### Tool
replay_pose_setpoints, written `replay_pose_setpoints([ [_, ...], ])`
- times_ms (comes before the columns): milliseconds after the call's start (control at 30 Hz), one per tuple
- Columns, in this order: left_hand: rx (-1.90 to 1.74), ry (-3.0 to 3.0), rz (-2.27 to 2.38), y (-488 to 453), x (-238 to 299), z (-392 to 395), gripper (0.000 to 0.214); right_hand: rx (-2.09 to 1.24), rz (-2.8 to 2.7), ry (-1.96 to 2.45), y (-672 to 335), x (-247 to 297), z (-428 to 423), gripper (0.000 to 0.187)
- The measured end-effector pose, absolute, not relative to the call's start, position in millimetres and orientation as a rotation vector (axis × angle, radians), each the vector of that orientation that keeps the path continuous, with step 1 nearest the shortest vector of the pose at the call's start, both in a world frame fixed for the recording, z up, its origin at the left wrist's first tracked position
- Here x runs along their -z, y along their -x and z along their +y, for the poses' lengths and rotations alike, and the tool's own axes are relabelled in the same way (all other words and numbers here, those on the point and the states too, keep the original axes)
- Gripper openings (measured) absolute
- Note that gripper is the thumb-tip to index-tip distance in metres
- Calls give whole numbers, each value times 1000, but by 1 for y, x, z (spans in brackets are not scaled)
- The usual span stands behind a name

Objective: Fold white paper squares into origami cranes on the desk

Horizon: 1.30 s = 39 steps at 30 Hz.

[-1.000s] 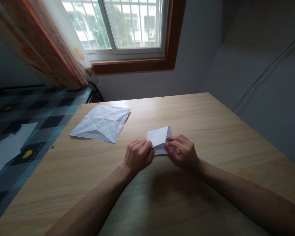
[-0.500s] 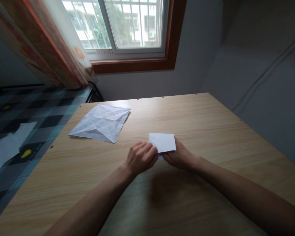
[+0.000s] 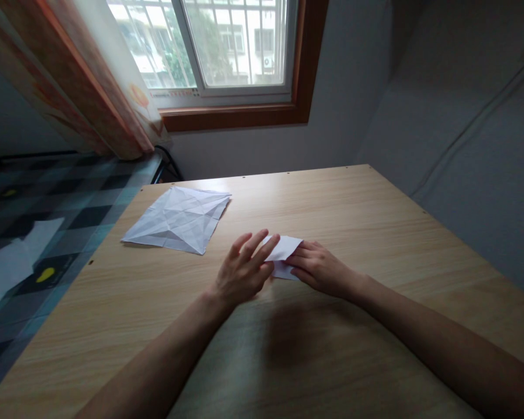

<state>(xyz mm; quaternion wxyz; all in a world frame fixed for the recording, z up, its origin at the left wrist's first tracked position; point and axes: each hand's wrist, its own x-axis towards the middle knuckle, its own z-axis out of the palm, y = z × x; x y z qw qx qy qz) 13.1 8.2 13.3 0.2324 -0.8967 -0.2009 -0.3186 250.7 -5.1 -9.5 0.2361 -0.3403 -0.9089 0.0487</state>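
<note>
A small folded white paper [image 3: 285, 250] lies on the wooden table [image 3: 375, 221] between my hands. My left hand [image 3: 244, 269] has its fingers stretched out and spread, with the fingertips over the paper's left edge. My right hand [image 3: 321, 269] lies flat on the paper's right side, fingers extended and pressing it down to the table. Part of the paper is hidden under both hands.
A larger creased white sheet [image 3: 177, 218] lies unfolded at the table's far left. Left of the table is a checkered bed cover [image 3: 48, 221] with a white paper [image 3: 9, 262] on it. A curtain [image 3: 82, 75] and window [image 3: 218, 46] stand behind.
The folded paper was raised in both hands half a second ago and now lies lower on the table. My left hand went from curled to spread; my right hand moved on top of the paper.
</note>
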Motion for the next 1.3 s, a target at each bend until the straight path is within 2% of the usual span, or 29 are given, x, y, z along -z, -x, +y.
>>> replay_pose_setpoints([
  [33,830,2500,-574,-12,-14,9,2,-125,-2498,940,-252,8,-5,24],
  [167,612,2686,-585,-9,-19,11,24,-239,-2457,882,-256,5,-3,19],
  [267,483,2766,-540,-7,-20,13,30,-366,-2386,865,-261,5,0,16],
  [367,468,2753,-519,-5,-16,17,23,-462,-2344,850,-267,7,2,13],
  [500,656,2713,-570,-4,-10,21,12,-572,-2331,811,-270,6,2,14],
  [800,935,2812,-581,-14,-6,21,8,-705,-2345,816,-262,-4,-7,11],
  [900,914,2808,-661,-16,-1,20,6,-703,-2322,874,-262,-4,-9,18],
  [1100,916,2812,-883,-19,4,21,52,-559,-2340,781,-257,-1,-12,28],
  [1200,998,2792,-900,-18,6,22,73,-352,-2424,706,-253,3,-13,26],
  [1300,1134,2807,-1035,-17,7,24,87,-283,-2469,671,-250,4,-14,22],
])
